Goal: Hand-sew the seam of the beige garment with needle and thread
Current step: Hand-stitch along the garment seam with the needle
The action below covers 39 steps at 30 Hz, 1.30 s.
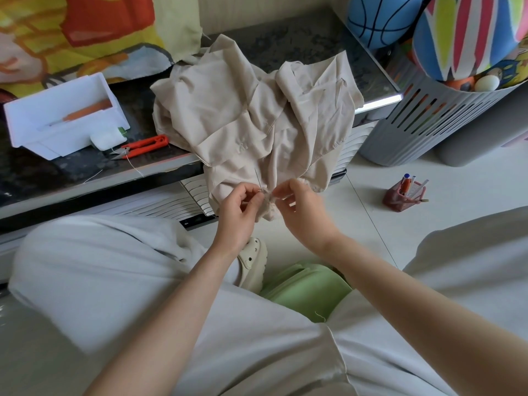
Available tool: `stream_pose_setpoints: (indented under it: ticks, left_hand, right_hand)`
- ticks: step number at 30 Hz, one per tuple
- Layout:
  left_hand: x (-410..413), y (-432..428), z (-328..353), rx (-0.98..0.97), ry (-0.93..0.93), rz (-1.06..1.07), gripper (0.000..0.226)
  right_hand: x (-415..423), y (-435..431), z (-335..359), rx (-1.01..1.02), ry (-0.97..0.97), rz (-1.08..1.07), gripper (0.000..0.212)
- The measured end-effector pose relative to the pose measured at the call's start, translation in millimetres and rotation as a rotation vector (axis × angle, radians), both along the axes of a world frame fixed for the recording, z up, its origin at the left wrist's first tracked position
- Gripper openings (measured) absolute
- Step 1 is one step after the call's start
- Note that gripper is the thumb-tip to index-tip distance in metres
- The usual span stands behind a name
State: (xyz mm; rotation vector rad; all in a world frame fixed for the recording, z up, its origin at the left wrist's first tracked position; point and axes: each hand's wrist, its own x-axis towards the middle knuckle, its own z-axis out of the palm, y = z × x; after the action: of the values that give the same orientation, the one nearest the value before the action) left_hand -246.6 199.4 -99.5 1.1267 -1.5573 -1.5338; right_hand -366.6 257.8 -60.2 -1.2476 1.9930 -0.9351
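Observation:
The beige garment (245, 110) lies crumpled on the dark table top and hangs over its front edge. My left hand (243, 207) pinches the hanging fabric at its lower fold, and a thin needle (257, 178) sticks up from between its fingertips. My right hand (297, 202) pinches the same fold of fabric just to the right, the fingertips of both hands almost touching. The thread is too fine to make out.
Red thread snips (143, 145) and a white thread spool (107, 140) lie beside a white box (57, 118) on the dark table (43, 167). A grey slotted basket (434, 121) and a red pen holder (403, 194) stand on the floor at right. A green stool (305, 287) is between my knees.

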Motion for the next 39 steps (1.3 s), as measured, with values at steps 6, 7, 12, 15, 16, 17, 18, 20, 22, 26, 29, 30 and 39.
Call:
stream_pose_setpoints:
  ticks: [6,7,12,15,16,17,18,20,22,26,29,30,39]
  left_hand:
    - [-2.6,3.3,4.4,0.011,0.029,-0.086,0.02]
    - [-3.1,3.5,5.3,0.023,0.032,-0.101,0.02]
    - [-3.3,1.9,2.9,0.048,0.052,-0.114,0.02]
    - [-2.3,1.0,0.7,0.062,0.057,-0.116,0.016]
    - [-2.7,1.6,0.7,0.07,0.055,-0.119,0.016]
    - [-3.0,2.2,0.9,0.077,0.054,-0.121,0.017]
    - [-3.3,3.0,0.9,0.084,0.055,-0.12,0.016]
    - [-3.4,3.7,1.0,0.098,0.073,-0.109,0.011]
    - [-3.0,2.7,0.6,0.099,0.096,-0.095,0.008]
    - [-3.6,1.0,0.5,0.112,0.078,-0.054,0.011]
    - [-3.3,0.7,-0.5,0.124,0.049,-0.02,0.021]
    - [-2.5,-0.1,-1.5,0.123,0.039,-0.01,0.021]
    - [-1.0,0.3,2.0,0.164,0.033,-0.02,0.013]
  right_hand:
    - [-7.5,-10.5,12.7,0.189,-0.239,-0.051,0.024]
    - [-7.3,-11.6,13.9,0.189,-0.318,-0.058,0.022]
    - [-7.3,-13.9,11.2,0.119,-0.546,-0.174,0.022]
    - [-6.0,-17.0,8.0,0.101,-0.538,-0.256,0.024]
    - [-6.3,-18.8,6.9,0.085,-0.548,-0.291,0.025]
    - [-7.7,-20.7,6.7,0.061,-0.566,-0.335,0.024]
    - [-10.6,-22.8,6.4,0.033,-0.586,-0.377,0.023]
    - [-17.4,-25.7,8.0,-0.025,-0.638,-0.424,0.02]
    - [-22.2,-25.7,11.4,-0.076,-0.699,-0.435,0.018]
    - [-25.8,-22.3,16.3,-0.127,-0.757,-0.437,0.019]
    - [-31.3,-20.0,15.5,-0.117,-0.657,-0.432,0.02]
    - [-33.2,-19.4,14.8,-0.113,-0.612,-0.418,0.019]
    - [-37.4,-11.0,4.7,0.022,-0.184,-0.148,0.02]
